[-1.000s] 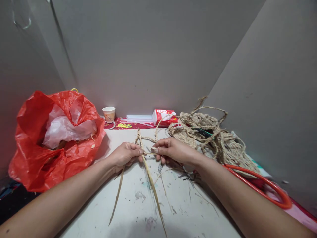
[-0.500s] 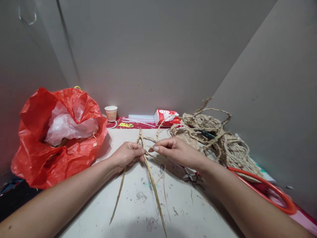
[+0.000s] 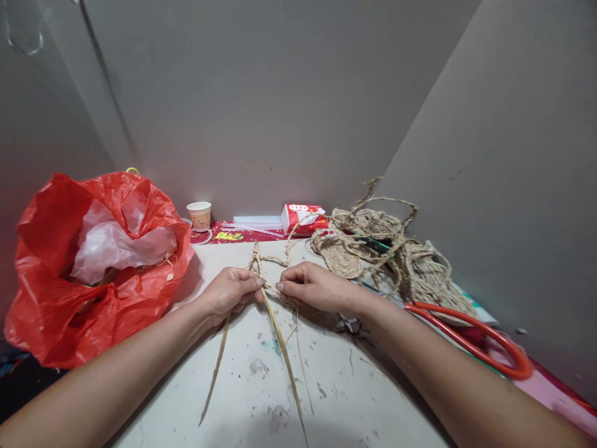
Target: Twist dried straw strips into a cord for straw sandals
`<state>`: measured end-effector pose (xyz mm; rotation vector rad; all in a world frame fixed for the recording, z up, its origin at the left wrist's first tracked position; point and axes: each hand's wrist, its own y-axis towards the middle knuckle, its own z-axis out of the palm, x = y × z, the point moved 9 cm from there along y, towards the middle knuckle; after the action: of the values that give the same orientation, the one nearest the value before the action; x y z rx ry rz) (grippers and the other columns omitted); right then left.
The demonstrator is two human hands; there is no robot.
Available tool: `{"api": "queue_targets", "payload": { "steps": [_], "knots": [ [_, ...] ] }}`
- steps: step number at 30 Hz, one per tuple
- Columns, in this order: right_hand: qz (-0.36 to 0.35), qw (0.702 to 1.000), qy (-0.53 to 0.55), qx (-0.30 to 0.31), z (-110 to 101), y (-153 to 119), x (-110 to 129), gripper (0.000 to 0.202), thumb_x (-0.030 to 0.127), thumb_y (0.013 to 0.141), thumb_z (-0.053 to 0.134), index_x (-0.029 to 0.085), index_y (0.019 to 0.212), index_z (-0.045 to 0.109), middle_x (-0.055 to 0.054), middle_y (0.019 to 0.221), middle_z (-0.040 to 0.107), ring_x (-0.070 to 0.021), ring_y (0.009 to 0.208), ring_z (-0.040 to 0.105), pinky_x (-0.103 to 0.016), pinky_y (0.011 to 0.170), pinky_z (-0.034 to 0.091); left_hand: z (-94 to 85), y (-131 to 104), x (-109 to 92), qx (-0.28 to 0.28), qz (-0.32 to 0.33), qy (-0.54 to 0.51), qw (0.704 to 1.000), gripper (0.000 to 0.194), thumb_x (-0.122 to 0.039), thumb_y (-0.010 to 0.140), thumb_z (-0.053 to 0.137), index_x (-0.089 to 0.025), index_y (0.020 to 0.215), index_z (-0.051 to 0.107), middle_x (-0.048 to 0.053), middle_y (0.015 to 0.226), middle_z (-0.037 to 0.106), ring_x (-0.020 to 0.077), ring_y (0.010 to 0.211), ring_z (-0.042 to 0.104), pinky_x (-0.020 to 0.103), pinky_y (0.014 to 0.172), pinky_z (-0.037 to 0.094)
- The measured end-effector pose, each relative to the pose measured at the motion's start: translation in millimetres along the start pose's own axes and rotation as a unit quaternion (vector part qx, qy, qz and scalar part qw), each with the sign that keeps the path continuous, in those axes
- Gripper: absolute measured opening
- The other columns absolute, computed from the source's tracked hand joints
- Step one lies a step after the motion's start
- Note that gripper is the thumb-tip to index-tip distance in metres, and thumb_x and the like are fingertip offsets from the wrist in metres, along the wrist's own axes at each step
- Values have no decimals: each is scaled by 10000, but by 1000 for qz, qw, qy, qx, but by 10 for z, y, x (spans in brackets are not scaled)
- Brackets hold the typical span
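Note:
My left hand (image 3: 237, 289) pinches the lower end of a short braided straw piece (image 3: 255, 258), where loose strands come out. One long flat straw strand (image 3: 282, 345) runs from the fingertips down toward the near edge, and a darker strand (image 3: 217, 370) hangs below the palm. To the right, my right hand (image 3: 310, 286) is closed with thumb and forefinger together on a thin strand that leads across to the left fingertips. A thin twisted cord (image 3: 275, 259) runs from beside the braid to the right.
A red plastic bag (image 3: 153, 311) stands at the left. Behind are a paper cup (image 3: 199, 218), straws (image 3: 256, 227) and a tissue pack (image 3: 305, 218). Coiled straw rope (image 3: 429, 274) and orange-handled scissors (image 3: 520, 361) lie right on the white board (image 3: 242, 398).
The whole view has shifted slightly, so most things appear farther left. My right thumb and forefinger have come closer together. My left hand keeps its pinch at the braid.

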<state>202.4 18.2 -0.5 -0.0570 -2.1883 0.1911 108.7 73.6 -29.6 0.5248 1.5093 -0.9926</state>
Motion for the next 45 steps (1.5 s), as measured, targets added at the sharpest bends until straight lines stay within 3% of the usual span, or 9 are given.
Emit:
{"api": "queue_targets", "payload": {
  "steps": [7, 13, 20, 26, 31, 37, 41, 43, 45],
  "knots": [
    [5, 1000, -14, -13, -21, -15, 44, 255, 255, 773, 458, 187, 529, 424, 73, 442, 365, -70, 408, 298, -205, 396, 221, -14, 22, 17, 5, 11, 4, 1000, 312, -406, 715, 659, -130, 590, 586, -91, 345, 277, 31, 339, 148, 231, 374, 72],
    [12, 1000, -15, -7, 24, -27, 83, 240, 218, 744, 454, 181, 507, 438, 63, 440, 419, -70, 410, 328, -200, 396, 245, -5, -2, 6, -12, 15, 27, 999, 258, -345, 708, 648, -137, 579, 566, -56, 406, 446, 26, 333, 195, 227, 368, 84],
    [12, 999, -29, -14, 59, 7, 6, 284, 267, 776, 465, 174, 508, 467, 43, 451, 458, -82, 417, 352, -215, 416, 258, 6, 4, -2, -9, 19, 51, 998, 281, -351, 755, 599, -141, 574, 554, -82, 353, 325, 33, 330, 170, 233, 369, 61],
    [-32, 998, -35, -28, 54, 7, 114, 227, 275, 824, 501, 159, 636, 550, 54, 518, 424, -98, 510, 351, -226, 491, 264, 8, 6, -15, -9, 37, 74, 996, 308, -372, 780, 581, -138, 581, 558, -73, 377, 329, 37, 348, 179, 239, 380, 64],
    [-36, 999, 21, -4, 138, 34, 81, 258, 288, 847, 485, 148, 649, 575, 64, 519, 344, -89, 501, 302, -216, 472, 250, -10, 12, -19, -14, 45, 74, 996, 290, -375, 776, 597, -132, 618, 577, -47, 453, 423, 36, 368, 204, 243, 387, 80],
    [29, 991, 123, 37, 286, 59, -15, 239, 245, 891, 349, 150, 801, 549, 9, 618, 537, -89, 477, 479, -199, 465, 378, -1, 20, -29, -15, 59, 61, 996, 276, -370, 785, 596, -129, 653, 586, -7, 553, 537, 34, 380, 240, 243, 388, 106],
    [49, 989, 137, 27, 286, 54, -67, 232, 277, 878, 385, 158, 771, 552, 66, 504, 394, -66, 373, 328, -186, 383, 296, 22, 9, -42, -2, 53, 66, 996, 295, -373, 797, 584, -120, 646, 603, -45, 438, 412, 35, 366, 201, 247, 389, 75],
    [44, 991, 128, 1, 224, 59, -100, 242, 307, 861, 433, 157, 706, 544, 72, 500, 350, -58, 392, 270, -186, 381, 232, 44, 4, -46, 15, 45, 51, 998, 299, -367, 802, 577, -115, 646, 611, -73, 394, 297, 35, 363, 169, 244, 392, 64],
    [39, 992, 116, -26, 157, 65, -136, 257, 331, 838, 474, 156, 657, 527, 68, 507, 348, -60, 423, 261, -195, 396, 206, 69, 1, -54, 32, 41, 33, 998, 267, -342, 789, 591, -111, 657, 618, -81, 396, 277, 32, 368, 160, 239, 393, 67]
  ]
}}
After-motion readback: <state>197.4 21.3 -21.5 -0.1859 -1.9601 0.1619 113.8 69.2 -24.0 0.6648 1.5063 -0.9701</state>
